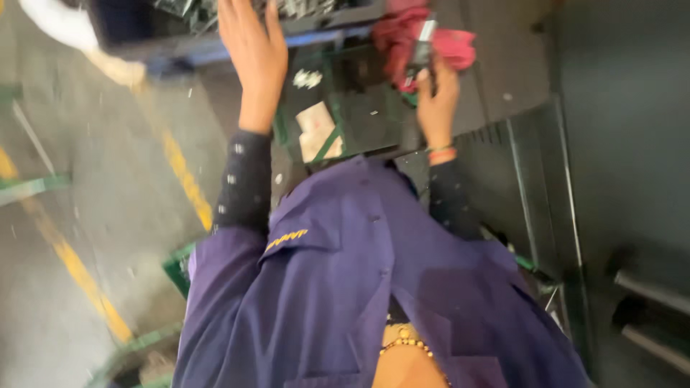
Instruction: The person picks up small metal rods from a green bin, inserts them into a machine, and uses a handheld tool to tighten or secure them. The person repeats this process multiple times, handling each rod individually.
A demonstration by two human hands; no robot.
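small dark oblong tool with a pale tip (422, 49) clasped upright in right hand (437, 97), just before crumpled red cloth (424, 37). left hand (253, 47) spread wide, empty, reaching toward dark blue plastic crate (215, 36); pale paper tags (316, 129) between both hands.
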